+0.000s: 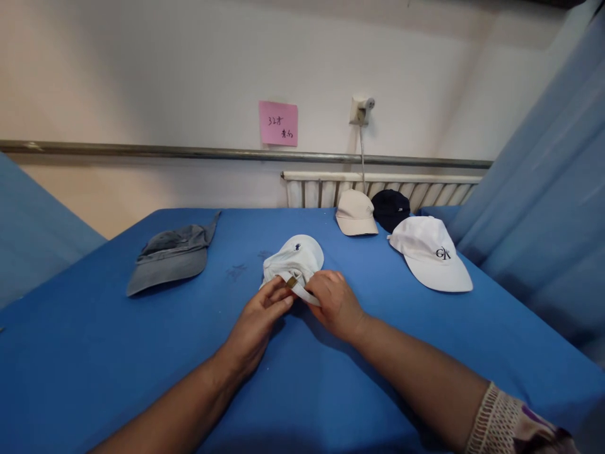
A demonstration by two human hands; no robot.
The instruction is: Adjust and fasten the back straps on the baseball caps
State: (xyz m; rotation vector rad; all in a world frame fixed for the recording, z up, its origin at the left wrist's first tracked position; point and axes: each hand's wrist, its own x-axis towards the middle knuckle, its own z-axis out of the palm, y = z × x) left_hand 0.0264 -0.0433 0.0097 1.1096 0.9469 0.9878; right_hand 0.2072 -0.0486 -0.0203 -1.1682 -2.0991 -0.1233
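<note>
A pale, nearly white baseball cap (289, 256) lies mid-table with its brim pointing away and a small dark emblem on its front. Its back strap, with a brass-coloured buckle, faces me. My left hand (259, 315) grips the strap's left side near the buckle, thumb below and fingers partly behind it. On the strap's right end, my right hand (336, 304) is closed with the fingers curled, touching the cap's edge. The inside of the cap is mostly hidden.
A grey cap (172, 255) lies at the left. Farther right are a beige cap (355, 211), a navy cap (390, 209) and a white cap (428, 252) with dark lettering. Blue cloth covers the table (142, 359). Behind stand a radiator (326, 191) and a metal rail (189, 152).
</note>
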